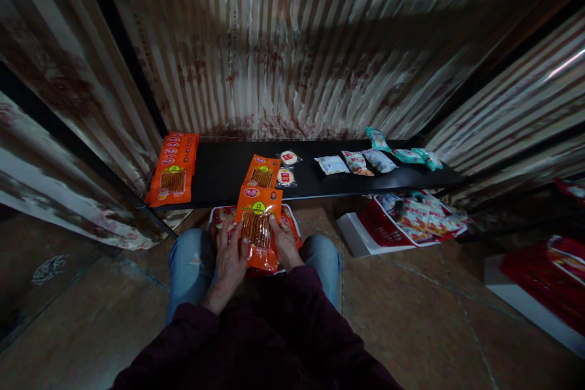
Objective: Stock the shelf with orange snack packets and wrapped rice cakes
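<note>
Between my two hands is an orange snack packet (256, 228) with a clear window showing brown sticks. My left hand (230, 259) grips its left edge, and my right hand (286, 244) grips its right edge. Just beyond it, another orange packet (262, 173) lies on the black shelf (228, 161), its lower end hidden behind the held one. Further left on the shelf, several like packets (172, 173) lie overlapping in a row. Beneath my hands, partly covered, is a basket (291, 214) with more orange packaging in it.
Two round wrapped snacks (286, 177) lie mid-shelf. Small white bags (332, 164) and green bags (409, 156) lie to the right. A red basket (384, 228) of snack bags stands on the floor below, another red basket (539, 280) further right. Pleated curtains (283, 61) hang behind.
</note>
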Motion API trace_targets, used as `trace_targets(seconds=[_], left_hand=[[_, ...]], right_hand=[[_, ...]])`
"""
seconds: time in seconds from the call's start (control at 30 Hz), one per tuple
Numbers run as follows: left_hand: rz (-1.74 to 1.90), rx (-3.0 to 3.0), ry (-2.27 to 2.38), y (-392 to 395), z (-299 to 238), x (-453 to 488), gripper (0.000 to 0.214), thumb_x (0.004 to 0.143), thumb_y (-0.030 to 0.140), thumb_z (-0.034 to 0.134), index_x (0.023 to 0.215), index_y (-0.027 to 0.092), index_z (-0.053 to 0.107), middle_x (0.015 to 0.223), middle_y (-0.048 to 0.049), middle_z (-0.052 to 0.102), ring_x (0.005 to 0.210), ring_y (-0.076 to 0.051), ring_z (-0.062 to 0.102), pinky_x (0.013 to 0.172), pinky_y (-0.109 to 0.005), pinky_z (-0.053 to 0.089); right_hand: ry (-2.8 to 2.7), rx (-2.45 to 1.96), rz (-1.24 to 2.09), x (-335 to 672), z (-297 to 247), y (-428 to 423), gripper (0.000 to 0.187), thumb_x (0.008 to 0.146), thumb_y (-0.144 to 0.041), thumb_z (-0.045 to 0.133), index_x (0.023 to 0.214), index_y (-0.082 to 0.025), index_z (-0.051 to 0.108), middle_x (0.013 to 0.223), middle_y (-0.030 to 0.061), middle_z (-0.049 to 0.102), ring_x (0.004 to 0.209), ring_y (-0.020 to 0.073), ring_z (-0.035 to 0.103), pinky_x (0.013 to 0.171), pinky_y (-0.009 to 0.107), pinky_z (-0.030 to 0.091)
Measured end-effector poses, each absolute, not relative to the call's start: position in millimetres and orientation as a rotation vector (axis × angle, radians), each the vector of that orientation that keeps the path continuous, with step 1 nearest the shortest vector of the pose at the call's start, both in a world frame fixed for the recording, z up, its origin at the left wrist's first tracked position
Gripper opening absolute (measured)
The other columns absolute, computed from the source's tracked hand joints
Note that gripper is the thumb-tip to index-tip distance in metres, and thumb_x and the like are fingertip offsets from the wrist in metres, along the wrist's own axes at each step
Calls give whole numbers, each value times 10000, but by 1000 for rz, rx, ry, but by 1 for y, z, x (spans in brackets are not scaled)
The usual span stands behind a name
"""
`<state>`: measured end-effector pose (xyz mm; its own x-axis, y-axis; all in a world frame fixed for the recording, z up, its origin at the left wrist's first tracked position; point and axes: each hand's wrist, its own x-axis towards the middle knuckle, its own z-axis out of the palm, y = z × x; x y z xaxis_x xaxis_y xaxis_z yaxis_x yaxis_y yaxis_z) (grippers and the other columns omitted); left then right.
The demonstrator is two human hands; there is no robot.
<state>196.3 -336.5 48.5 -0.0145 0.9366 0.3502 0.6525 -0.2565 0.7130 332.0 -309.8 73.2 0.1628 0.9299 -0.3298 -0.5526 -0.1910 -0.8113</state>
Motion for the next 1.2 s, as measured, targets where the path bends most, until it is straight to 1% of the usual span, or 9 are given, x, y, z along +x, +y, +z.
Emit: trace_targets(seconds=[0.13,0.27,0.43,0.63,0.87,0.93,1.07,1.13,1.2], left_hand=[[1221,1977,1722,-336,51,194,354,871,214,419,1184,181,582,1275,-137,471,1217,-272,429,1020,-486,380],[1146,1971,1689,-336,51,193,397,868,192,399,1233,182,554,1174,-125,549,1131,-260,483,990,-477,399],[1127,1816,1591,-338,49,195,392,897,276,385,1248,180,533,1284,-116,481,1237,-228,429,1073,-439,347],[1107,1645,1508,-339,54,199,455,894,384,416,1291,168,471,1370,-133,440,1310,-237,373,1103,-468,302],[935,1407,1290,-338,65,197,717,812,492,529,1416,175,308,1499,-148,305,1391,-269,263,1136,-469,226],[938,1309,1210,-336,68,195,720,782,489,574,1397,189,350,1476,-134,357,1373,-272,305,1121,-450,268],[1012,845,1042,-334,73,193,543,735,423,623,1216,185,538,1254,-121,600,1164,-280,556,969,-424,452],[1074,616,1024,-333,74,193,526,657,373,675,1126,155,581,1118,-112,673,1042,-279,628,902,-417,490],[1121,514,1038,-331,74,193,517,589,331,705,1058,140,604,1000,-91,710,961,-272,658,859,-404,507]], right_hand=[[-449,-1092,1451,329,80,-309,233,743,-379,662,904,-210,664,767,18,729,758,211,690,674,320,546],[-450,-1116,1476,327,85,-308,251,733,-405,674,895,-214,661,747,16,729,761,215,693,675,324,553],[-421,-1117,1475,320,88,-307,215,721,-390,688,837,-212,655,749,9,728,751,207,696,680,315,547],[-529,-1111,1395,316,88,-304,185,722,-386,686,801,-219,671,744,-5,724,746,183,683,680,294,536],[-824,-1197,1298,310,95,-307,261,758,-429,655,907,-218,693,835,-3,710,765,158,644,697,248,512],[-874,-1216,1302,308,96,-309,264,765,-431,649,920,-224,699,828,-4,705,750,156,635,679,243,505],[-898,-1288,1295,303,95,-311,281,781,-455,620,895,-220,722,822,12,708,760,161,628,688,250,498],[-912,-1285,1304,301,93,-311,295,793,-464,597,901,-223,728,927,25,711,794,161,628,716,262,500],[-949,-1254,1261,300,91,-311,245,767,-425,637,885,-234,734,1069,26,686,888,167,623,798,276,491]])
